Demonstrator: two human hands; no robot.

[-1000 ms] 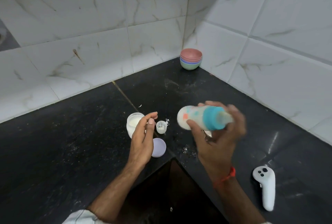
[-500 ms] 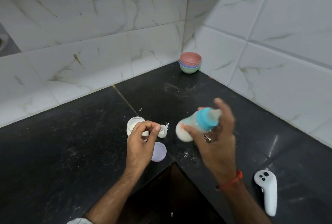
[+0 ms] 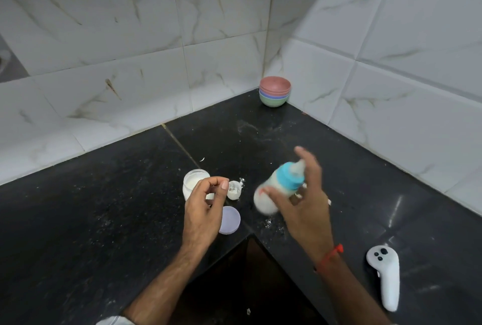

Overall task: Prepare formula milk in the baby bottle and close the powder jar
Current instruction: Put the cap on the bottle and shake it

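My right hand (image 3: 303, 203) grips a baby bottle (image 3: 276, 189) full of white milk, with a teal collar and clear teat. The bottle is tilted, teat up to the right, and blurred by motion above the black counter (image 3: 104, 220). My left hand (image 3: 204, 208) hovers with curled fingers over the open powder jar (image 3: 191, 184), holding nothing that I can see. The jar's lilac lid (image 3: 230, 220) lies flat on the counter just right of that hand. A small white scoop cup (image 3: 234, 189) stands between jar and bottle.
A stack of coloured bowls (image 3: 275, 91) sits in the tiled corner. A white handheld controller (image 3: 384, 275) lies at the right front. Spilled powder (image 3: 271, 224) dots the counter near its inner corner edge. Tiled walls close in behind and to the right.
The bottle has swung from lying sideways to tilted with the teat up, moving down and right. My left hand's fingers have curled in above the jar.
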